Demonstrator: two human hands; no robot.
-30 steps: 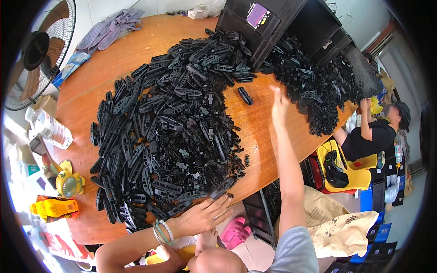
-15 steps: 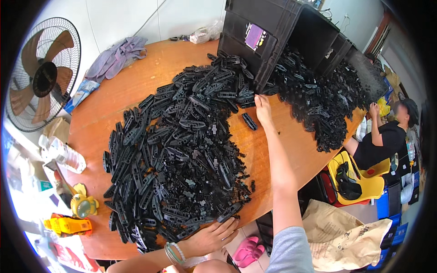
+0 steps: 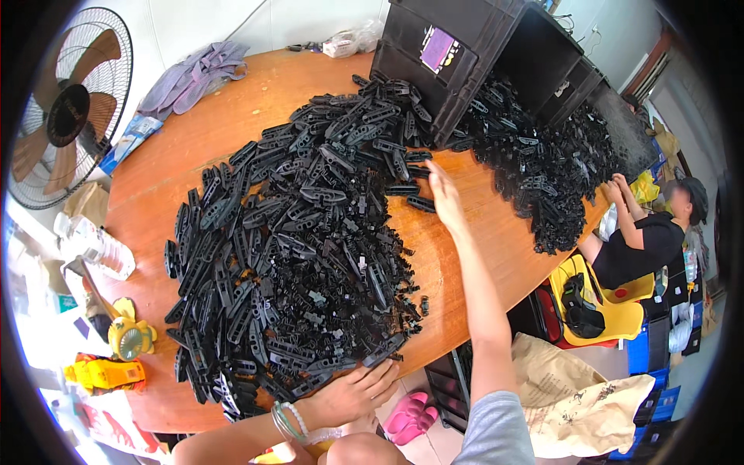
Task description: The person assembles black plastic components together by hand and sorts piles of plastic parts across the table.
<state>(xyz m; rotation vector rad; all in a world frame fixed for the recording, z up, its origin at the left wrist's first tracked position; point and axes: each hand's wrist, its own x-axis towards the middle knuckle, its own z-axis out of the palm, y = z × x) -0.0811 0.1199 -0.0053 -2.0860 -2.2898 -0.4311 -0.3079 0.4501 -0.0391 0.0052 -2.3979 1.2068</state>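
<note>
A large heap of black plastic parts (image 3: 310, 167) covers the middle of the wooden table (image 3: 442, 283), long slotted pieces around smaller fragments. My right hand (image 3: 446, 194) is open beyond the heap's right side, fingers stretched forward. Just left of its fingers lies a long black part (image 3: 421, 204), with others beside it at the heap's edge. My left hand (image 3: 353, 397), open with its fingers extended, rests at the table's near edge. Its fingertips are close to a long black part (image 3: 384, 350) at the front of the heap.
A black crate (image 3: 457, 46) lies tipped at the back, beside a second pile of black parts (image 3: 535, 170). Another person (image 3: 651, 225) sits at the right, hands by that pile. A fan (image 3: 70, 108), bottle (image 3: 101, 248) and yellow toy-like fan (image 3: 132, 337) stand left.
My right hand has come away from the crate's corner, its fingers now straighter. The loose long part now lies closer to the heap's edge among others. My left hand stays at the near edge.
</note>
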